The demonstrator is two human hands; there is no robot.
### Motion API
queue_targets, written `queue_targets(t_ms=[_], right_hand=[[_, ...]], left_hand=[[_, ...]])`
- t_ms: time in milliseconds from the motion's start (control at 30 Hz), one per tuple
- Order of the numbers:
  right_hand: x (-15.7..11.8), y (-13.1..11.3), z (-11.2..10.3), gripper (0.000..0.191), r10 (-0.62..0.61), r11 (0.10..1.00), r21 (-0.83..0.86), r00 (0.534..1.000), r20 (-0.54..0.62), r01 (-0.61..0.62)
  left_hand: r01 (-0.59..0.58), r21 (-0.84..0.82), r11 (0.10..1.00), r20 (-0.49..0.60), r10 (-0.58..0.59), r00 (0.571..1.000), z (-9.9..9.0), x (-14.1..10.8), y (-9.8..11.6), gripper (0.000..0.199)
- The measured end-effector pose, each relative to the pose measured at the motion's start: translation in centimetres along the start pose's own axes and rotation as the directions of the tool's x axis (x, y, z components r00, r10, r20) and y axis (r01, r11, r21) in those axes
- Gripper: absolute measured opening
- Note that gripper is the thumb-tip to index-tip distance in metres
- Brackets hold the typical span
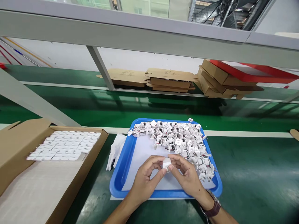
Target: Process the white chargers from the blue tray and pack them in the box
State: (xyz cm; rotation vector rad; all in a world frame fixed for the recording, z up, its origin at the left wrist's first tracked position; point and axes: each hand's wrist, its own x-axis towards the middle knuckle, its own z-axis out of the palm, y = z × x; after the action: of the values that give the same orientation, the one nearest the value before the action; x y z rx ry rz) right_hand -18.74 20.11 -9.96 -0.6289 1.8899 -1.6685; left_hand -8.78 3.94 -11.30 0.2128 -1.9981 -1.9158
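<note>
Between my two hands, above the front of a blue tray [116, 180], is a small white plug adapter [166, 163]. My left hand [149, 177] pinches it from the left with thumb and fingertips. From the other side, the thumb and fingers of my right hand [185, 174] close on it too. Many white plug housings [178, 141] lie heaped over the back and right of the tray, some showing prongs and wires. White paper [137, 161] lines the tray.
An open cardboard box [77, 183] at the left holds rows of white pieces [67, 144]. White gloves [116, 151] lie beside the tray. Beyond a green conveyor belt [140, 105] are flattened boxes [170, 79] and a red-edged tray [252, 73]. A metal frame [149, 34] crosses overhead.
</note>
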Motion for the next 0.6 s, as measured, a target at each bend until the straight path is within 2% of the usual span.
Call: queue_targets(t_ms=[100,167,233,300,433,500,600], right_hand=[[0.2,0.5,0.0,0.039,0.011,0.999,0.035,0.999,-0.035,-0.010],[0.3,0.7,0.1,0.039,-0.004,0.999,0.045,0.999,-0.047,0.006],[0.2,0.8,0.3,0.039,-0.022,0.999,0.040,0.999,-0.050,0.024],[0.2,0.8,0.7,0.039,-0.044,0.998,0.033,0.997,-0.059,0.046],[0.2,0.6,1.3,0.038,-0.117,0.993,0.000,0.990,-0.084,0.117],[0.2,0.6,1.5,0.038,-0.153,0.988,-0.016,0.984,-0.089,0.152],[-0.4,0.9,1.6,0.038,-0.196,0.980,-0.043,0.977,-0.081,0.193]], left_hand=[[-0.158,0.243,0.957,-0.040,0.173,0.984,0.3,-0.2,-0.5,0.023],[-0.283,0.374,0.883,-0.025,0.314,0.949,0.5,-0.4,-0.8,0.024],[-0.368,0.424,0.828,0.007,0.404,0.915,0.7,-0.5,-1.1,0.032],[-0.404,0.440,0.802,0.012,0.445,0.896,0.8,-0.6,-1.4,0.037],[-0.424,0.518,0.743,-0.030,0.511,0.859,0.9,-0.4,-1.5,0.030],[-0.434,0.562,0.703,-0.036,0.546,0.837,1.0,-0.4,-1.0,0.032],[-0.439,0.603,0.666,-0.048,0.579,0.814,0.6,-0.5,1.0,0.035]])
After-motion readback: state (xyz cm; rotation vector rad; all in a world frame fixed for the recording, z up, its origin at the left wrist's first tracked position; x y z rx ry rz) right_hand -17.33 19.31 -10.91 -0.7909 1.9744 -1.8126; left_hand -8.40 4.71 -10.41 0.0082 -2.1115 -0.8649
